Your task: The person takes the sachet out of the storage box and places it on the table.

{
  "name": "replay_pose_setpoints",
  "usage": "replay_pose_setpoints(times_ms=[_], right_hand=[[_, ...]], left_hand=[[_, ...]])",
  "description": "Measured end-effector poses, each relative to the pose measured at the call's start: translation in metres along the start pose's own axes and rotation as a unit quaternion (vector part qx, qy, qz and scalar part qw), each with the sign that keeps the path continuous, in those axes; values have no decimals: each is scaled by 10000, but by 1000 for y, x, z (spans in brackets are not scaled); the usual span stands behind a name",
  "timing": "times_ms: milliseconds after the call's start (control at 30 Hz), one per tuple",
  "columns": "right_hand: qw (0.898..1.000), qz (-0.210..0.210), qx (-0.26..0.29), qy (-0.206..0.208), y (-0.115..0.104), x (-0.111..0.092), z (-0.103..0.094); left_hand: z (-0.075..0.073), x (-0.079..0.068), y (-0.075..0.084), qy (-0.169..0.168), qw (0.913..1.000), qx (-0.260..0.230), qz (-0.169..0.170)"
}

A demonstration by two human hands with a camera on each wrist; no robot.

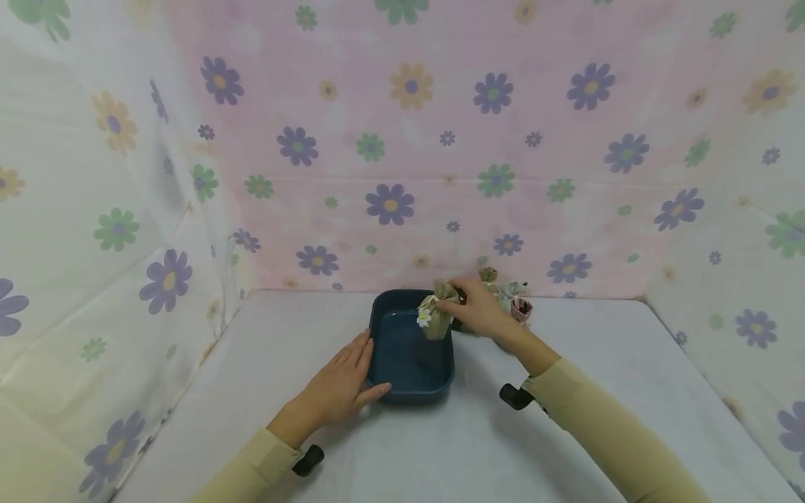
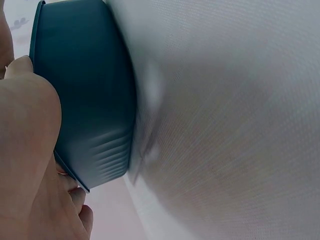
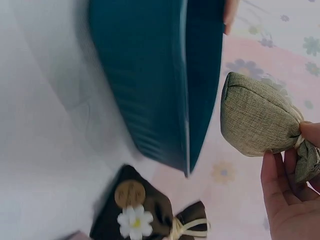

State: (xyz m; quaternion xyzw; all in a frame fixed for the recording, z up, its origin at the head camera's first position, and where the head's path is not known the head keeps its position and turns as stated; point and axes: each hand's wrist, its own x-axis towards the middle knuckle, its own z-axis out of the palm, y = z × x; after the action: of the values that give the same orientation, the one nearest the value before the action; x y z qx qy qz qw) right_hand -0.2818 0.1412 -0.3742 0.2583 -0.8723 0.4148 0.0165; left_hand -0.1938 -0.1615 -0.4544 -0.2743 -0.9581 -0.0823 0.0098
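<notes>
An olive cloth drawstring pouch (image 1: 438,327) with a white flower hangs over the right side of a dark blue bin (image 1: 411,397). At its tied neck my right hand (image 1: 481,307) pinches it between thumb and fingers; the right wrist view shows the woven pouch (image 3: 260,115) bottom-first, beside the bin's rim. My left hand (image 1: 336,384) rests against the bin's left side, fingers laid straight along the rim and thumb at the front corner. From the left wrist, the bin's ribbed outer wall (image 2: 85,85) shows beside the hand.
Just right of the bin, partly behind my right hand, stand several more pouches: an olive one (image 1: 488,274), a pale one (image 1: 512,288) and a pinkish one (image 1: 521,308). A dark brown pouch (image 3: 155,200) with a white flower is close to the bin. Flowered cloth (image 1: 402,140) encloses the white table (image 1: 283,328).
</notes>
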Motion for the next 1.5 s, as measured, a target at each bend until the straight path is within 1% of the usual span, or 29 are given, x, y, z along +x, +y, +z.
replay_pose_setpoints(times_ms=[67,167,200,333,433,600,700,833,967,1067,1233,1333,1433,1500], right_hand=[[9998,183,93,-17,0,-7,-9],[9990,449,27,-34,1,-18,-23],[9989,467,-15,-38,2,-21,-26],[9988,318,-354,99,12,-29,-35],[9982,119,-551,203,23,-33,-34],[9962,-16,-838,243,44,-40,-29],[9956,29,-913,202,57,-43,-24],[9954,110,-948,47,73,-48,-16],[9950,179,-981,27,84,-53,-10],[9953,173,-945,94,85,-54,-11],[9954,238,-905,186,82,-58,-17],[9959,264,-839,209,78,-64,-22],[9969,66,-767,190,73,-72,-27],[9967,-90,-786,183,69,-78,-31]], left_hand=[[1,0,0,31,10000,-9,19],[2,1,0,1,10000,-9,6],[2,1,0,-1,10000,-3,11],[2,1,-1,-3,10000,-16,6],[3,0,-2,96,9999,-41,43],[4,-1,-4,177,9998,-44,48],[2,-1,-3,125,9999,-46,17],[3,-1,-2,58,10000,-22,-6],[6,-1,-3,108,9999,-45,35],[7,0,-4,139,9998,-85,62],[5,1,-7,46,9999,-110,16],[4,0,-8,30,9995,-300,-44],[4,-4,-13,155,9983,-562,-95],[4,-7,-18,259,9975,-640,-133]])
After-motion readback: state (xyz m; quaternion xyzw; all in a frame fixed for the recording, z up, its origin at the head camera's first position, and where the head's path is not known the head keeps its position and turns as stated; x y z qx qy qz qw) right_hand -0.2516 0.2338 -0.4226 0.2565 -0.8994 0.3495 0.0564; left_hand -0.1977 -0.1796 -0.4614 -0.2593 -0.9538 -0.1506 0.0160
